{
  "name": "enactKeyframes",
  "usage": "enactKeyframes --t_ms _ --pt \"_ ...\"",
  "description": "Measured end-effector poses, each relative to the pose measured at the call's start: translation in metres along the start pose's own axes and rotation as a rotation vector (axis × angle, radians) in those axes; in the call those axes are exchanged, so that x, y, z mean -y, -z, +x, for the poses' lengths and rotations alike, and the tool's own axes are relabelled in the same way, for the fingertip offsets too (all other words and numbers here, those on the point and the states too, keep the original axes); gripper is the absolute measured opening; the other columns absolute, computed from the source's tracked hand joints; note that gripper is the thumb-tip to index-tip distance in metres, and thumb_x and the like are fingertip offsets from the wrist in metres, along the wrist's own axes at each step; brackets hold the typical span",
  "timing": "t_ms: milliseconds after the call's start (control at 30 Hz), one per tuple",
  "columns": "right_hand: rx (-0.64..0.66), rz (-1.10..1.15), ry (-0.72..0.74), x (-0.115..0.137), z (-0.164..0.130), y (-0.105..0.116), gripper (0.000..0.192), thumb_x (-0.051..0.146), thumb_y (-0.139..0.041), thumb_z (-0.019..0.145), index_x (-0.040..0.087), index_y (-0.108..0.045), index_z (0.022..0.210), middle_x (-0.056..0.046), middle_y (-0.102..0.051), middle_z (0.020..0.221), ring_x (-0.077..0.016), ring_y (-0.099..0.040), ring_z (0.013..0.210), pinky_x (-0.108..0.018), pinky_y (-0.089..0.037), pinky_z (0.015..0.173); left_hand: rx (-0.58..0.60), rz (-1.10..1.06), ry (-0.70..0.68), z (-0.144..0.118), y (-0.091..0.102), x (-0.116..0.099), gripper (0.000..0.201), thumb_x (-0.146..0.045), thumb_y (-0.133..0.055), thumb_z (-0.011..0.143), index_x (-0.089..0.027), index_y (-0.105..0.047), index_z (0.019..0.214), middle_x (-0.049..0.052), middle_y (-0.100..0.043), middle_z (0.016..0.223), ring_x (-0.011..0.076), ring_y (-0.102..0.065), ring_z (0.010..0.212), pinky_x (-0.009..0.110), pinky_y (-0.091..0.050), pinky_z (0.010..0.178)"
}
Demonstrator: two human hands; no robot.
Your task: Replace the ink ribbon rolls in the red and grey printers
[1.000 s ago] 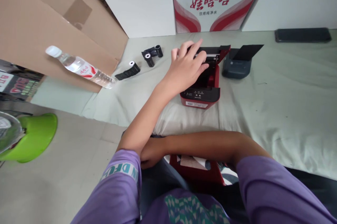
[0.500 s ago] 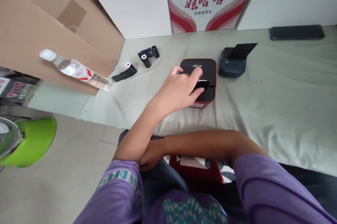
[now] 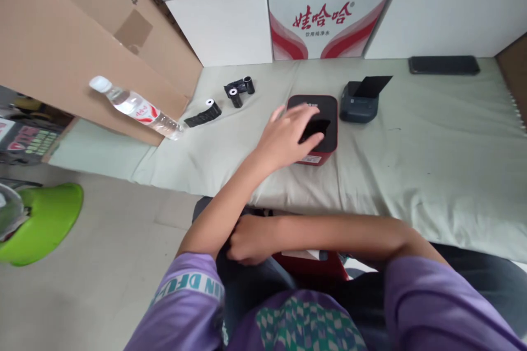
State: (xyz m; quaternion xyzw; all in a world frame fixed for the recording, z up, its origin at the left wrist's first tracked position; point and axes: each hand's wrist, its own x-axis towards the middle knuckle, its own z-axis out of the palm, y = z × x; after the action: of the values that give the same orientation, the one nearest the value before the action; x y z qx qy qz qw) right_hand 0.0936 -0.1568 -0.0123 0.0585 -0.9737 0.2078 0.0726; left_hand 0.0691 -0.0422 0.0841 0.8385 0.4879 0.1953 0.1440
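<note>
My left hand [image 3: 288,134] is open over a red and black box-shaped printer [image 3: 331,145], its fingers spread and slightly blurred. Whether the fingertips touch the lid is unclear. A piece of black paper [image 3: 323,126] sticks up from the printer's top, between my thumb and fingers. My right hand [image 3: 252,240] lies curled closed on my lap, partly behind my left forearm; anything inside it is hidden. Right of the red printer stands a smaller dark blue printer [image 3: 359,108], with a black sheet [image 3: 374,86] rising from its top.
Several small rolls of black paper [image 3: 235,98] lie left of the printers, one partly unrolled. A water bottle [image 3: 142,111] leans by a brown carton [image 3: 135,60]. White boxes [image 3: 230,27] line the back, with a black flat object [image 3: 444,65] at right. Below left is a green stool [image 3: 53,224].
My left hand's fingers have lifted and straightened from the printer's lid, which now looks flush. My right fist shows more beside my left forearm. The whole view has shifted slightly.
</note>
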Motion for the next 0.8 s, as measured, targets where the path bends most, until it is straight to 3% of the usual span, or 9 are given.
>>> enactKeyframes --t_ms 67,100,167,200,233,367,467,700,800 --pt "-0.421 -0.135 -0.133 0.004 -0.045 0.02 0.02 0.033 -0.056 0.1 0.021 -0.067 0.087 -0.006 -0.071 0.081 -0.021 -0.065 0.079 -0.036 -0.049 0.064 -0.174 -0.161 0.14 -0.009 -0.014 0.021 0.047 -0.041 -0.049 0.107 -0.029 -0.048 0.153 0.011 -0.062 0.158 0.025 -0.047 0.157 0.051 -0.032 0.132" --pt "-0.718 -0.2 -0.338 0.001 -0.071 0.03 0.015 0.029 -0.055 0.1 0.022 -0.064 0.09 -0.005 -0.069 0.084 -0.0208 -0.065 0.082 -0.036 -0.052 0.07 -0.233 -0.269 0.222 -0.012 -0.023 0.031 0.05 -0.04 -0.045 0.108 -0.028 -0.043 0.157 0.012 -0.054 0.166 0.0231 -0.043 0.16 0.049 -0.035 0.131" --pt "-1.253 -0.322 -0.742 -0.01 -0.119 0.046 0.012 0.033 -0.06 0.099 0.024 -0.061 0.106 -0.007 -0.067 0.097 -0.0237 -0.065 0.098 -0.042 -0.056 0.087 -0.199 -0.509 0.327 -0.015 -0.042 0.045 0.055 -0.038 -0.043 0.108 -0.024 -0.036 0.161 0.014 -0.042 0.174 0.0218 -0.042 0.162 0.045 -0.042 0.127" --pt "-1.451 -0.307 -0.923 -0.018 -0.138 0.049 0.026 0.041 -0.061 0.098 0.024 -0.059 0.118 -0.01 -0.066 0.112 -0.0262 -0.065 0.11 -0.047 -0.057 0.095 -0.149 -0.591 0.319 -0.016 -0.052 0.048 0.058 -0.038 -0.045 0.107 -0.023 -0.034 0.162 0.014 -0.041 0.175 0.0213 -0.043 0.161 0.043 -0.043 0.127" --pt "-1.513 -0.164 -1.053 -0.026 -0.152 0.05 0.04 0.045 -0.057 0.1 0.023 -0.054 0.133 -0.013 -0.063 0.131 -0.0282 -0.062 0.126 -0.052 -0.056 0.105 -0.12 -0.645 0.297 -0.017 -0.06 0.048 0.063 -0.039 -0.047 0.106 -0.024 -0.031 0.165 0.013 -0.041 0.175 0.0205 -0.042 0.161 0.042 -0.042 0.128" --pt "-1.346 0.176 -0.929 -0.06 -0.163 0.038 0.095 0.054 -0.073 0.086 0.025 -0.026 0.164 -0.018 -0.044 0.167 -0.0315 -0.049 0.154 -0.059 -0.043 0.128 -0.173 -0.853 0.259 -0.013 -0.08 0.039 0.074 -0.035 -0.053 0.097 -0.03 -0.03 0.167 0.005 -0.047 0.172 0.0209 -0.045 0.159 0.042 -0.041 0.13" --pt "-1.337 0.1 -0.843 -0.092 -0.16 0.048 0.1 0.056 -0.079 0.082 0.023 -0.031 0.162 -0.02 -0.046 0.166 -0.0334 -0.05 0.154 -0.058 -0.039 0.132 -0.326 -1.112 0.267 0.012 -0.082 0.041 0.074 -0.034 -0.061 0.088 -0.027 -0.046 0.159 0.005 -0.06 0.161 0.0259 -0.055 0.15 0.042 -0.043 0.127" --pt "-1.35 0.066 -0.825 -0.234 -0.18 0.142 0.118 0.08 -0.084 0.063 0.024 -0.037 0.155 -0.018 -0.056 0.16 -0.0375 -0.055 0.148 -0.058 -0.041 0.13 -0.566 -1.247 0.171 0.159 -0.06 0.09 0.055 -0.02 -0.061 0.082 -0.022 -0.064 0.137 0.003 -0.079 0.116 0.0224 -0.073 0.11 0.033 -0.056 0.103" --pt "-1.367 0.071 -0.857 -0.283 -0.185 0.154 0.115 0.08 -0.084 0.064 0.022 -0.038 0.152 -0.019 -0.054 0.161 -0.0345 -0.054 0.149 -0.055 -0.039 0.132 -0.602 -1.271 0.245 0.208 -0.065 0.109 0.051 -0.014 -0.059 0.083 -0.021 -0.065 0.133 0.002 -0.078 0.106 0.0196 -0.075 0.101 0.031 -0.058 0.098"
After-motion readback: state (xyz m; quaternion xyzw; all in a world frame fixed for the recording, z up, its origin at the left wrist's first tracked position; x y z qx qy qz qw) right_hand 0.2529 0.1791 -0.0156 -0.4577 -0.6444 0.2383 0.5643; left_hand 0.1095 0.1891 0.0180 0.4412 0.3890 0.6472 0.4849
